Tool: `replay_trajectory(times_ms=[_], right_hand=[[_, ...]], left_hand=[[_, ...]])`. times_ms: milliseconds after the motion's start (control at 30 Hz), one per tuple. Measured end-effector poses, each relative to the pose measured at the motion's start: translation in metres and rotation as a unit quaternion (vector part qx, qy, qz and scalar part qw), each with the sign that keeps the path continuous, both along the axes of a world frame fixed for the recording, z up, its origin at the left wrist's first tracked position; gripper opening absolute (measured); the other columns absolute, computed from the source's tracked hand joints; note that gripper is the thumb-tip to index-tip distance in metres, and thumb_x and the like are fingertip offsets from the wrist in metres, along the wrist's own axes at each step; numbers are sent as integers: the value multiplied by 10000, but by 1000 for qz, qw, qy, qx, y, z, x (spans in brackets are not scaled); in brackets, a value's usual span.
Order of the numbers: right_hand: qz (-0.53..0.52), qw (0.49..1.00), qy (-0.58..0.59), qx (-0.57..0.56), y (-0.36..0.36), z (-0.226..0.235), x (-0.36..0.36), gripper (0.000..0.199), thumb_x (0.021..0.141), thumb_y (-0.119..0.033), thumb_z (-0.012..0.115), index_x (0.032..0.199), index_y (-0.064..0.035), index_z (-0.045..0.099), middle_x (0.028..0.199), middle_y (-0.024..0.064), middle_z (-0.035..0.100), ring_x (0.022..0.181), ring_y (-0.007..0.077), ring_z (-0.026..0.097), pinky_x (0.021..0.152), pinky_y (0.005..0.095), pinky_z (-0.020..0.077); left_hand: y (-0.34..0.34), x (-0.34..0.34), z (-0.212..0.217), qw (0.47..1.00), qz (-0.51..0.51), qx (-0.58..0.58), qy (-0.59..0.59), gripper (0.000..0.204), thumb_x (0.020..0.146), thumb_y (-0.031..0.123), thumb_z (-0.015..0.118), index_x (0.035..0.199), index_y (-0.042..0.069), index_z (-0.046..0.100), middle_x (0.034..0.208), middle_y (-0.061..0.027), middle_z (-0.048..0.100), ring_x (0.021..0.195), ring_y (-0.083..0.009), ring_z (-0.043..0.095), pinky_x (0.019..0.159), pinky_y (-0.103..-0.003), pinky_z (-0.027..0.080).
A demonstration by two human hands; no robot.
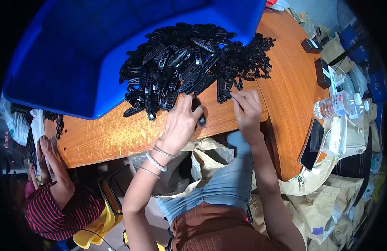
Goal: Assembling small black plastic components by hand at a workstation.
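Observation:
A large heap of long, boat-shaped black plastic parts [168, 62] spills from a tipped blue bin [64, 62] onto the wooden table. Beside it, to the right, lies a pile of small black clips [254, 56]. At the heap's near edge, my left hand [179, 123] is closed, with a dark piece partly showing between thumb and fingers. My right hand [248, 111] makes a pinch beside the near end of a black part; whatever is in its fingertips is too small to make out. Bracelets circle my left wrist.
Below the table edge an open paper bag [208, 167] rests by my lap. On the right are a phone [311, 144], plastic bottles [335, 105] and small black boxes [323, 73]. Another person in a striped top [62, 211] works at left, near a yellow stool [95, 228].

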State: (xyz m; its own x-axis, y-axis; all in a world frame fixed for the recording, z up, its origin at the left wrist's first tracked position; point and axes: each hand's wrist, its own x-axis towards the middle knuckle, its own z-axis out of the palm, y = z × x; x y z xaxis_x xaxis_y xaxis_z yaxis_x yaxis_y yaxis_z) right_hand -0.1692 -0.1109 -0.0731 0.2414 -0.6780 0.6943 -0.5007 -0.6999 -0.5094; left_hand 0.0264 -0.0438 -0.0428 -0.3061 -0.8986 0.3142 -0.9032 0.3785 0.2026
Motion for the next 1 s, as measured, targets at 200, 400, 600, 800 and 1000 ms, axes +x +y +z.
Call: replay_trajectory(times_ms=[200,400,600,800,1000], right_hand=[[-16,993,-90,69,3,-8,-5,103,758,70,618,854,40,642,830,110,598,742,209,538,648,289,433],[29,973,-140,182,7,-8,-5,104,758,72,617,847,24,642,810,88,602,725,152,529,603,239,399],[27,986,-98,134,14,-9,-4,114,740,94,619,816,11,632,813,76,598,725,158,529,597,235,404],[54,989,-91,99,17,-7,2,110,731,92,621,802,8,629,786,75,607,700,162,531,601,238,418],[96,973,-115,175,20,-7,0,112,742,95,614,826,23,633,804,71,605,720,131,537,616,221,415]], left_hand=[[8,-12,11,958,23,82,273,232,737,-6,616,948,10,520,974,-148,549,860,-291,569,655,-352,477],[-4,-28,4,884,94,199,411,216,755,53,675,945,-28,613,757,-134,626,593,-176,579,562,-289,451],[-10,-25,-3,823,115,273,485,133,773,29,676,860,-47,611,611,-51,606,473,-73,524,440,-217,403],[-13,-23,-3,698,116,361,607,115,805,10,639,840,-61,555,612,-70,597,456,-117,574,386,-216,421],[-7,-25,-10,686,111,367,618,136,813,22,639,870,-66,553,633,-88,604,460,-129,580,400,-222,440]])
